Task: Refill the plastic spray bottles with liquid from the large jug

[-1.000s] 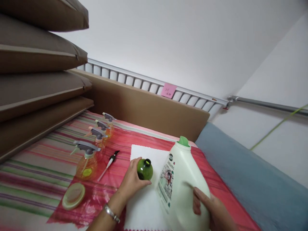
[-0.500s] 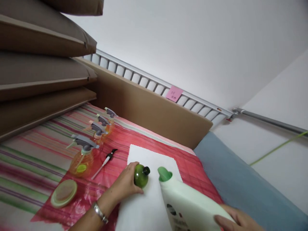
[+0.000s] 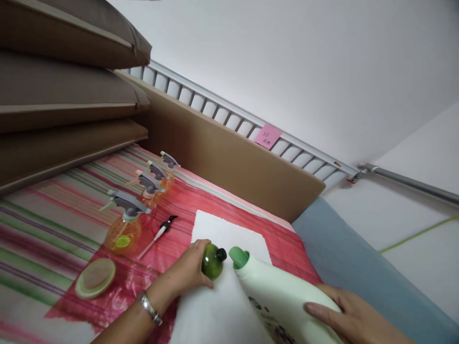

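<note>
My left hand (image 3: 195,267) is wrapped round a small green bottle (image 3: 212,263), its dark open neck tilted to the right. My right hand (image 3: 346,310) grips a large pale green jug (image 3: 283,291), which leans left. The jug's green spout (image 3: 238,258) is close to the small bottle's neck, with a narrow gap between them. No liquid shows at the spout. Under both lies a white cloth (image 3: 229,229). Left of my left hand lies a pump dispenser head (image 3: 163,229) with a long white tube.
Several clear spray bottles, the nearest one (image 3: 124,231) holding yellow liquid, stand at the left. A round lid (image 3: 95,278) lies on the red plastic sheet (image 3: 129,296). Brown cushions (image 3: 71,91) are stacked at the upper left; a brown board (image 3: 222,153) stands along the back.
My right hand has brought the jug further left and tipped it more, so its spout is nearer the small bottle's neck. The camera view has shifted slightly.
</note>
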### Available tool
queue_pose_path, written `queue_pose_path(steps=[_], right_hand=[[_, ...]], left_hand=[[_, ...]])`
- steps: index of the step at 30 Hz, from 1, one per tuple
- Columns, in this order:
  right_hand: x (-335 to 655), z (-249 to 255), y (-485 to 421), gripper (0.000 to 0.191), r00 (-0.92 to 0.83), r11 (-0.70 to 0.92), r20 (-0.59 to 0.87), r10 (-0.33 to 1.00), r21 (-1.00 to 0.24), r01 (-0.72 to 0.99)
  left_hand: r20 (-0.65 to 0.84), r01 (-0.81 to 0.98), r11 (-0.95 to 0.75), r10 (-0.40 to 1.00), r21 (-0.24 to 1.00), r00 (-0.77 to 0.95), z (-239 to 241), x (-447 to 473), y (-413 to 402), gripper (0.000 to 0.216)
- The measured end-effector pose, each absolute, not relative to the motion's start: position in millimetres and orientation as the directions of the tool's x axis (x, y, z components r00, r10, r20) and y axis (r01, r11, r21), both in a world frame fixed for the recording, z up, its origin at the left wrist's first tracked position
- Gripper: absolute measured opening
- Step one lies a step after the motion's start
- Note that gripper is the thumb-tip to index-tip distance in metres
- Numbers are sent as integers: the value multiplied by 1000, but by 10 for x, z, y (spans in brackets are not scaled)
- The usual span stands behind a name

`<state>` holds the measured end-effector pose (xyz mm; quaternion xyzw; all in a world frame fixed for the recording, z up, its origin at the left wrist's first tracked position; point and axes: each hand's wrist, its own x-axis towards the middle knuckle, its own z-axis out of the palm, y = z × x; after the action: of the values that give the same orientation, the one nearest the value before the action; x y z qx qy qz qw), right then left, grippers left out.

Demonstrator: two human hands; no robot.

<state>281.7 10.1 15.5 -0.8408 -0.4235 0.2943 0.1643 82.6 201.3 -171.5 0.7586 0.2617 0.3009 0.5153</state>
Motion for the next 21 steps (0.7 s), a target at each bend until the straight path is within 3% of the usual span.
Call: queue_pose_path(steps=[8, 13, 21], right_hand=[[2887, 114, 207, 55, 442, -601, -436, 783, -349, 719], [2878, 164, 241, 54, 413, -577, -455, 789, -316, 753], [2958, 185, 217, 50, 399, -532, -432, 809, -246, 810]], left_hand=[[139, 170, -386, 655, 906, 743, -1690, 836, 2023, 90], [167, 159, -422, 638, 893, 752, -1698, 839, 2028, 81], [149, 171, -413, 637, 895, 757, -1693, 847, 2018, 91]])
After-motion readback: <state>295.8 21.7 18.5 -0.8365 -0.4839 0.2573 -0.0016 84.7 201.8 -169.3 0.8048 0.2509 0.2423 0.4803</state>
